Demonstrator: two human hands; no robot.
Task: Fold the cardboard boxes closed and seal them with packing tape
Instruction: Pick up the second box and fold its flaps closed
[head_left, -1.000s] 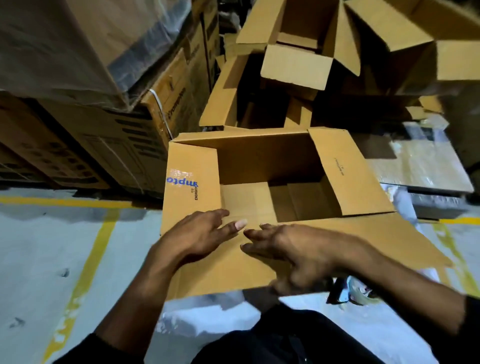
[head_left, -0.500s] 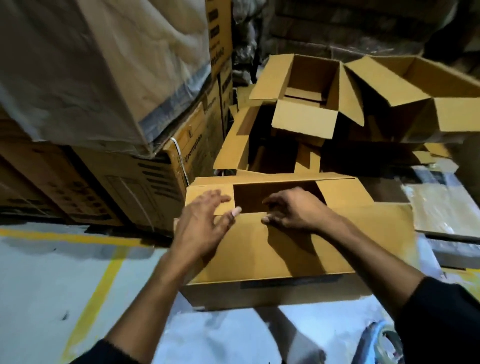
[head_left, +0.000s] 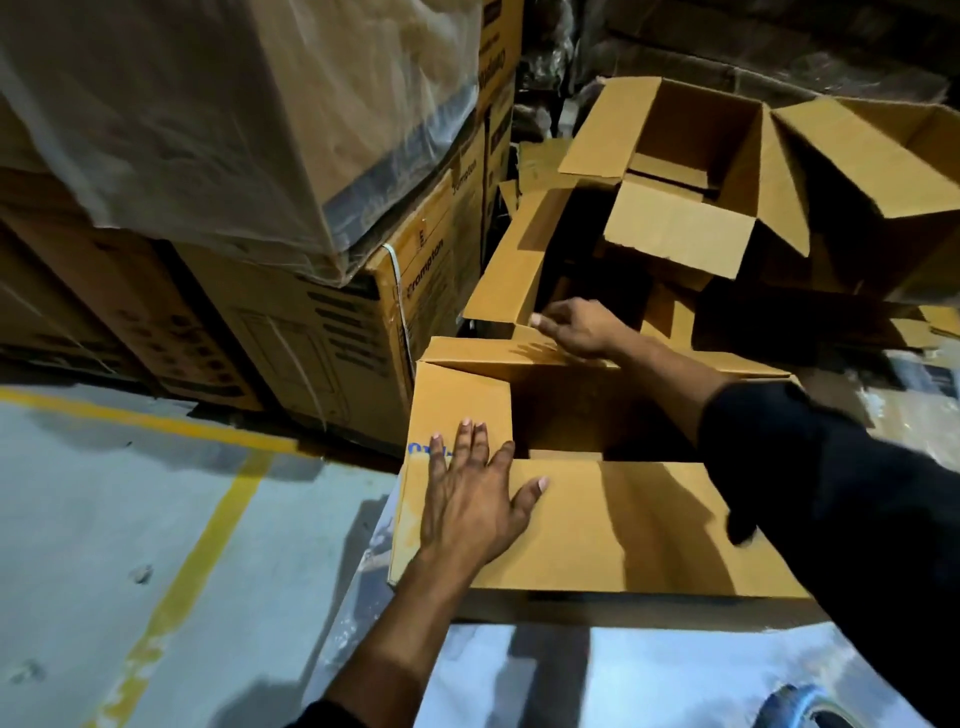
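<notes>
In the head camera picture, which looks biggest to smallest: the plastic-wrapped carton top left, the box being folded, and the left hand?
1. Plastic-wrapped carton, partly cut off by the frame.
2. Box being folded.
3. Left hand.
Nearness to the camera makes true sizes unsure.

Grey concrete floor (head_left: 104, 519) crossed by yellow painted lines (head_left: 197, 551); plastic-wrapped printed cartons (head_left: 322, 322) stacked at left; open empty cartons (head_left: 691, 156) heaped behind; dim light, deep shadows.
</notes>
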